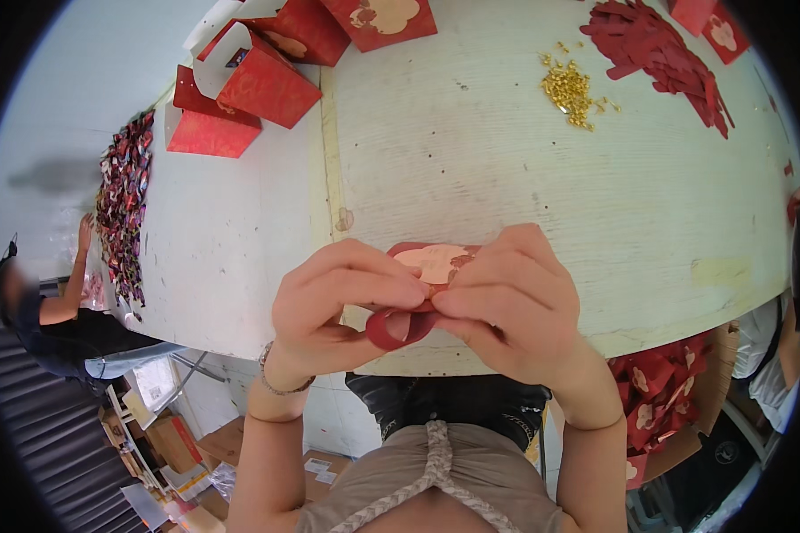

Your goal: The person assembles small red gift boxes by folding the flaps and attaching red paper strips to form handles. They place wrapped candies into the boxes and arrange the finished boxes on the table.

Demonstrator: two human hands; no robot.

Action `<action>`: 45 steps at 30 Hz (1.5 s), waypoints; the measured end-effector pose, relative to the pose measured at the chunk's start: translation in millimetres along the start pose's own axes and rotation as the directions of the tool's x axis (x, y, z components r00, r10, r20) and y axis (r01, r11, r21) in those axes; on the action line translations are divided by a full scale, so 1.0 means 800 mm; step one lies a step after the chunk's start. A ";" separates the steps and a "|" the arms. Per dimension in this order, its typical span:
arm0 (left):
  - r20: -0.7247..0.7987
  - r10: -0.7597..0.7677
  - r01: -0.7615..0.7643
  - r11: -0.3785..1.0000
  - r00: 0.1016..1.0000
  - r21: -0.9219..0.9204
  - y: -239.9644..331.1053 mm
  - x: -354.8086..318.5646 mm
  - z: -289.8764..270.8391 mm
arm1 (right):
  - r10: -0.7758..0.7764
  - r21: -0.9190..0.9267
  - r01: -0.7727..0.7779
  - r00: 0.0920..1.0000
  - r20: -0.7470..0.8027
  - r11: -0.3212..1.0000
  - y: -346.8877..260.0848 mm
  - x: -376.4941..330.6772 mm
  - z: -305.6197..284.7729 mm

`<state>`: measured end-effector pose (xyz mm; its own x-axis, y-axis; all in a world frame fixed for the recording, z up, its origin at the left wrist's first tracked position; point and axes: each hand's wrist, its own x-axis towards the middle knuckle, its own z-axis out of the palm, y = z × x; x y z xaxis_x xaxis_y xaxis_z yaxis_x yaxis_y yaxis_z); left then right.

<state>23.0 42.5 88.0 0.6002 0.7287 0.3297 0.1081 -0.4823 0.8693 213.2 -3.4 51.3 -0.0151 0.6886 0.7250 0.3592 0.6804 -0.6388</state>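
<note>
Close to the table's near edge, both of my hands meet around a small red gift box (pixel 431 255) with a pale flower-shaped panel. A dark red strap (pixel 381 330) curls in a loop at the box's near side. My left hand (pixel 333 298) is closed, its fingers pinching the strap, and the thumb shows within the loop. Beside it, my right hand (pixel 520 298) is closed too, fingertips pressed on the edge of the box where the strap meets it. Something small and gold-orange shows between the fingertips; its shape is mostly hidden.
Gold paper fasteners (pixel 569 93) are heaped beyond my hands, near a pile of red straps (pixel 653 53). Red boxes (pixel 271 84) stand at the far left, by wrapped candies (pixel 124 204). A person (pixel 53 306) works there. A carton (pixel 716 400) of red boxes sits lower right.
</note>
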 end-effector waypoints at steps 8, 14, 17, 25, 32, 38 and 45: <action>0.096 -0.056 0.053 0.998 0.994 0.032 0.005 0.012 0.000 | -0.106 0.026 0.107 0.993 -0.052 0.994 0.004 -0.005 0.006; 0.074 -0.086 0.086 0.996 0.994 0.000 -0.003 -0.003 0.000 | -0.104 -0.003 0.104 0.992 -0.073 0.995 0.001 -0.005 0.010; 0.083 -0.073 0.069 0.997 0.994 0.046 0.000 -0.002 0.000 | 0.066 0.117 -0.060 0.997 -0.047 0.991 -0.001 -0.011 0.016; 0.038 0.045 -0.052 0.971 0.998 0.232 0.000 -0.005 0.004 | 0.471 0.415 -0.497 0.865 0.173 0.762 -0.023 0.002 -0.001; -0.112 0.206 -0.154 0.922 0.972 0.355 -0.001 -0.025 0.024 | 0.245 0.146 -0.231 0.966 -0.080 0.962 -0.015 -0.027 0.023; -0.105 0.278 -0.196 0.856 0.955 0.479 0.004 -0.031 0.025 | 0.366 -0.108 -0.358 0.929 0.057 0.927 -0.053 0.000 0.001; 0.028 0.204 -0.192 0.853 0.979 0.486 0.008 -0.038 0.024 | 0.747 0.214 -0.789 0.614 0.255 0.576 -0.072 0.010 -0.007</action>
<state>20.8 7.7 76.6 0.6316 0.6010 0.4898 0.3624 -0.7873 0.4988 197.3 -38.5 95.1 0.0213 0.9950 -0.0976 0.0189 -0.0980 -0.9950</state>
